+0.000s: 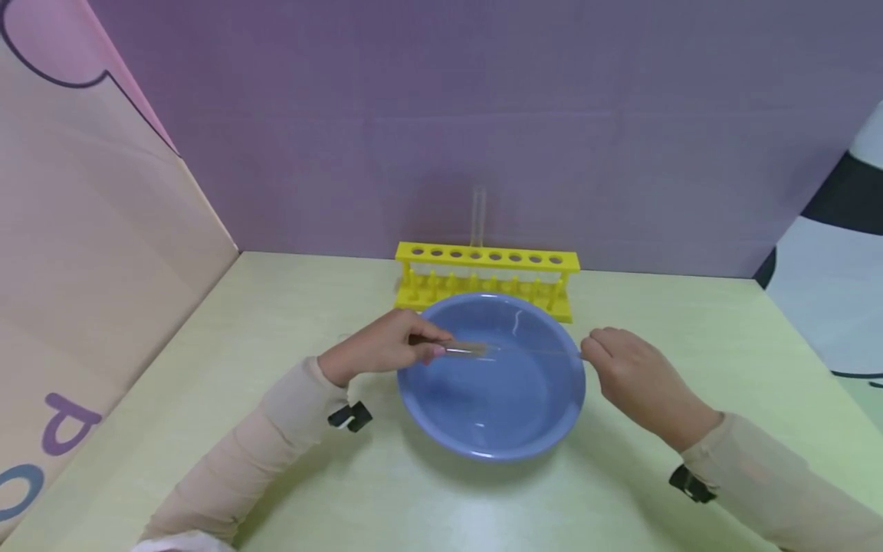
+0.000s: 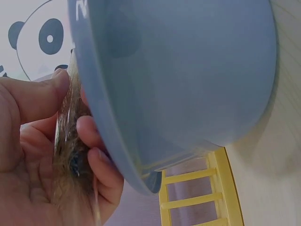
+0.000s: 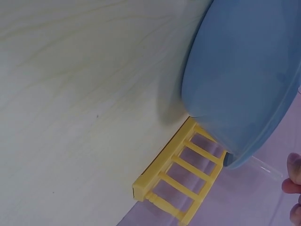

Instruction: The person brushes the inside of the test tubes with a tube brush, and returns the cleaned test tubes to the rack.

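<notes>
My left hand (image 1: pixel 396 341) grips a clear test tube (image 1: pixel 464 349) above the left part of a blue basin (image 1: pixel 493 452). Inside the tube are the brown bristles of a test tube brush (image 2: pixel 73 122), seen through the glass in the left wrist view. A thin wire handle (image 1: pixel 541 351) runs from the tube's mouth across the basin. At its far end, my right hand (image 1: pixel 631 376) pinches the wire, just beyond the basin's right rim. Only a few fingertips (image 3: pixel 294 169) of that hand show in the right wrist view.
Behind the basin stands a yellow test tube rack (image 1: pixel 486 255) against the purple backdrop (image 1: pixel 483 115). Another clear test tube (image 1: pixel 478 218) stands upright in it. All rests on a pale green table (image 1: pixel 310 307). A printed side panel (image 1: pixel 83 268) borders the left.
</notes>
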A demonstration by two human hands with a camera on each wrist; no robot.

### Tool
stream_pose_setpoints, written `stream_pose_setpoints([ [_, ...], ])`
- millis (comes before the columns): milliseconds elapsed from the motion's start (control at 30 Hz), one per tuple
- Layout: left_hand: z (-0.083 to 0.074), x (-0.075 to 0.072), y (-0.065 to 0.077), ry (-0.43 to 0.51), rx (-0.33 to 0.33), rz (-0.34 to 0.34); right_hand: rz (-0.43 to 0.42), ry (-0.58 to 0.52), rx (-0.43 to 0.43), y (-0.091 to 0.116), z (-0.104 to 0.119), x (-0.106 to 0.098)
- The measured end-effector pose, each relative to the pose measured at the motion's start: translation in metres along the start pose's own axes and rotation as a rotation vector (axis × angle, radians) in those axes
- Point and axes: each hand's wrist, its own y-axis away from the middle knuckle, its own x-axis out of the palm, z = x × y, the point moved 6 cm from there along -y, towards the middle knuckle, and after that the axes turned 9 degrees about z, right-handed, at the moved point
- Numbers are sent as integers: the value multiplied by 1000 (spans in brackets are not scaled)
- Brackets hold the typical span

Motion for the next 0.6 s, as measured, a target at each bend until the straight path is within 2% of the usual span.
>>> stream_pose_setpoints([
  [600, 1, -4, 6, -23, 5, -4, -23, -2, -3, 5, -4, -5],
])
